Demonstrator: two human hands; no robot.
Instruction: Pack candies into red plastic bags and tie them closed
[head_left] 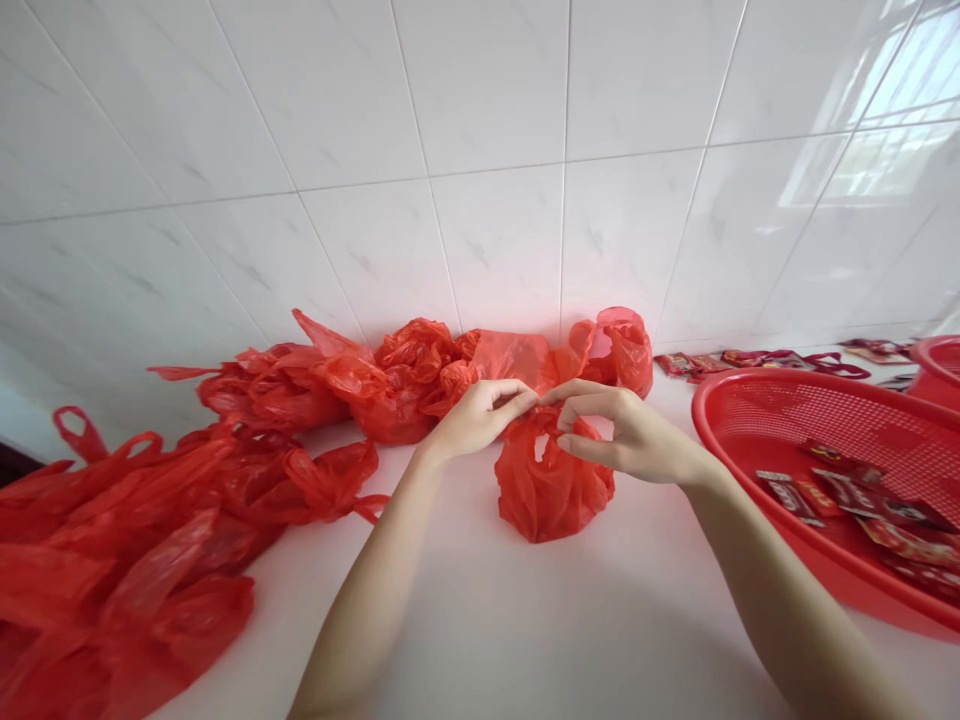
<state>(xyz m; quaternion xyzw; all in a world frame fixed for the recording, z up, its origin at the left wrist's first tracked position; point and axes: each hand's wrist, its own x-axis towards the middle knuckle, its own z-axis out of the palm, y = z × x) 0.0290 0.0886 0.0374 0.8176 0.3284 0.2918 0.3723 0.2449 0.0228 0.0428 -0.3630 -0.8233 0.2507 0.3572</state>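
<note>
A small red plastic bag (555,490) stands on the white table in front of me, its top gathered upward. My left hand (484,415) pinches the bag's upper edge between thumb and fingers. From the other side my right hand (622,430) comes in, its index fingertip meeting the left fingertips at the bag's top. Its thumb and other fingers curl loosely by the bag's handle opening. Both hands seem to hold the thin plastic there, though the exact grip is small and partly hidden. What the bag contains cannot be seen.
More red plastic bags (405,380) line the tiled wall (495,240), and a large heap of red bags (135,560) lies at left. On the right sits a red basket (712,420) with several snack packets (892,500). Other packets (690,366) lie behind it.
</note>
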